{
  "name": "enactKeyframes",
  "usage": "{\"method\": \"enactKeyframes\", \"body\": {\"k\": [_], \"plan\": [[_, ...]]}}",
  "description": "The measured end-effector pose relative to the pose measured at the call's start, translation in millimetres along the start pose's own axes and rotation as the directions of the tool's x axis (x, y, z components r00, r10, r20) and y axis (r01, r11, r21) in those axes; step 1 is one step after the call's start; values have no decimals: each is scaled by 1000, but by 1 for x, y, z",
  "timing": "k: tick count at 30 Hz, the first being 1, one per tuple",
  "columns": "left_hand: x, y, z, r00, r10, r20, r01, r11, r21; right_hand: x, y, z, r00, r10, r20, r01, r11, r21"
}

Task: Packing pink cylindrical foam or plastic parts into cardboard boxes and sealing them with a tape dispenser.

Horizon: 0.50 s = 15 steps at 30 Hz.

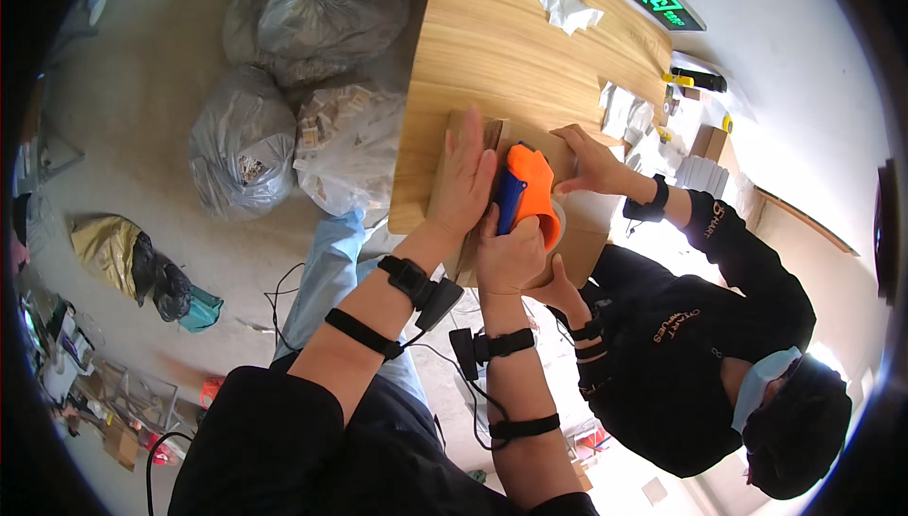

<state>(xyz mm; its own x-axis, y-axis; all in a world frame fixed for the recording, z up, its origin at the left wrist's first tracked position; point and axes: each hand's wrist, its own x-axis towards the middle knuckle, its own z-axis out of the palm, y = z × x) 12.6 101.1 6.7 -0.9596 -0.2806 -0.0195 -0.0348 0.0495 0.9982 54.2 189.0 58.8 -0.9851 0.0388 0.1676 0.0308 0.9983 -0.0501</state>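
A cardboard box (588,225) lies at the wooden table's near edge. My right hand (512,256) is closed round an orange and blue tape dispenser (535,185), held over the top of the box. Just left of it, my left hand (463,175) rests flat along the box's left side, its fingers stretched out and pointing away from me. From the right, a co-worker's hand (591,162) touches the far side of the box, and the co-worker's other hand (562,293) is at its near side. The dispenser's grip is hidden by my fingers.
The wooden table (511,43) stretches away, with crumpled clear plastic (567,7) at its far end. Grey bags (326,19) and a clear bag of scraps (350,142) stand on the floor to the left. The co-worker (700,355) in black is close on my right.
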Motion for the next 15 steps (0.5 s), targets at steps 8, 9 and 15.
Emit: {"method": "enactKeyframes", "body": {"k": [8, 9, 15], "plan": [[22, -7, 5, 993, 22, 119, 0, 984, -177, 0, -1, 3, 998, -30, -47, 29, 1000, -12], [23, -10, 5, 993, 33, 114, -13, 985, -170, 1, -1, 4, 999, -30, -45, 30, 999, -15], [-20, -32, -7, 990, -128, 52, 133, 983, -123, 1, -3, 5, 997, -41, -66, 36, 997, -72]]}}
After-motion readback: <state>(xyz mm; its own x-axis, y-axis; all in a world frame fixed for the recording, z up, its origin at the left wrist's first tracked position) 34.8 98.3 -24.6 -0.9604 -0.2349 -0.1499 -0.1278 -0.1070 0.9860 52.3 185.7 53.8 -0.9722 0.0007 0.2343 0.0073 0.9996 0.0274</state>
